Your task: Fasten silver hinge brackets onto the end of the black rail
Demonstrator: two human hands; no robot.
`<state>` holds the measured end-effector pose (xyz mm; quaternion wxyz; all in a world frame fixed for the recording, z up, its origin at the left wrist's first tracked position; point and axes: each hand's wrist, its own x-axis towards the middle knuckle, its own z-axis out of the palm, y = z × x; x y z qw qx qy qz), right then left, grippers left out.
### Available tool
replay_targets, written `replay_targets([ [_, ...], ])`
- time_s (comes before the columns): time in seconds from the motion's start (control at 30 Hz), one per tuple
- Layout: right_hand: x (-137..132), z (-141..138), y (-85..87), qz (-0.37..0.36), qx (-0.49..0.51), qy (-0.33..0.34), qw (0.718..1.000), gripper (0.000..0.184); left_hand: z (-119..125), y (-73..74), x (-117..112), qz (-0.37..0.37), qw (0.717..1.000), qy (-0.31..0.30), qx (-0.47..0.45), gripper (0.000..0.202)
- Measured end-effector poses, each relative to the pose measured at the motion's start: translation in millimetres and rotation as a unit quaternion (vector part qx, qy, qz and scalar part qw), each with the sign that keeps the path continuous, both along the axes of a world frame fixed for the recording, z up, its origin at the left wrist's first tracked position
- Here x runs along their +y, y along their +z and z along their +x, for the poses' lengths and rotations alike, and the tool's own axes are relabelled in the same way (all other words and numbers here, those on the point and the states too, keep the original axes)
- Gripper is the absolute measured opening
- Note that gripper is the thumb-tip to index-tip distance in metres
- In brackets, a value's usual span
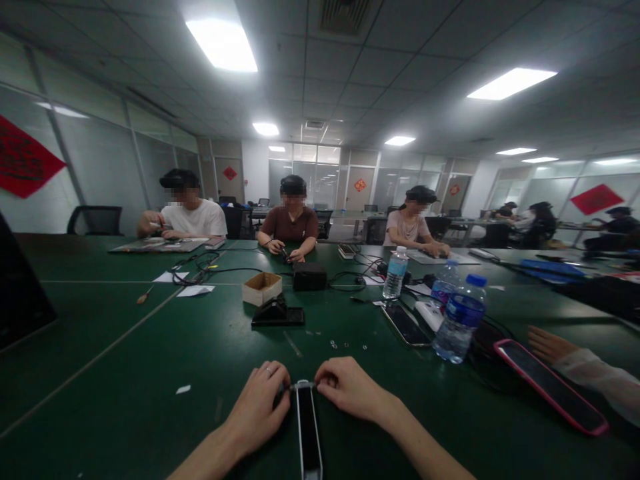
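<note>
A long narrow object (309, 427) with a black face and pale edges lies on the green table, its near end running out of the bottom of view. My left hand (260, 400), wearing a ring, is closed at the left of its far end, fingers curled in. On the opposite side, my right hand (350, 387) is closed too, thumb and fingers pinched together at the far right corner. Whatever the fingertips hold is too small to make out. Several tiny rings (334, 345) lie beyond my right hand.
Ahead stand a black plastic stand (278, 312), an open cardboard box (261, 289) and a black box (309, 276). Right are water bottles (460, 320), a phone (406, 325) and a pink-edged device (550, 387) near another person's hand (553, 343). A paper scrap (183, 389) lies left.
</note>
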<state>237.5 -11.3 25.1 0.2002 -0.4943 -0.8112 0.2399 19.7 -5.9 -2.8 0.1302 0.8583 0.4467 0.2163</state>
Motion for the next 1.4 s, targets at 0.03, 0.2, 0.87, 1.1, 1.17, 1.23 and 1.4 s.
replay_targets([
  [0.03,0.1,-0.4,0.1,-0.001,0.008,-0.001,1.0,0.017,0.0,0.8,-0.3,-0.002,1.0,-0.001,0.0,0.013],
  [0.2,-0.7,-2.4,5.1,-0.034,0.043,-0.01,0.998,0.014,-0.4,-0.6,0.0,-0.001,1.0,-0.001,0.003,0.014],
  [0.87,4.4,2.9,-4.4,0.006,0.012,0.013,1.0,0.019,-0.8,0.0,0.6,-0.002,1.0,0.002,0.007,0.012],
  [1.1,6.8,6.7,-8.0,-0.007,0.025,0.027,0.999,0.018,-0.9,0.6,0.8,-0.011,1.0,0.002,0.006,0.013],
  [1.17,9.9,12.3,-7.6,0.001,0.018,0.025,1.0,0.018,-0.2,1.3,0.1,-0.009,1.0,0.003,0.007,0.013],
  [1.23,15.2,21.4,-8.1,0.024,-0.001,-0.011,1.0,0.018,0.4,2.1,-0.6,-0.006,1.0,0.004,0.008,0.013],
  [1.4,33.3,48.9,-18.4,0.111,-0.088,-0.149,0.979,0.022,1.4,2.2,-1.7,-0.004,1.0,0.009,0.016,0.014],
])
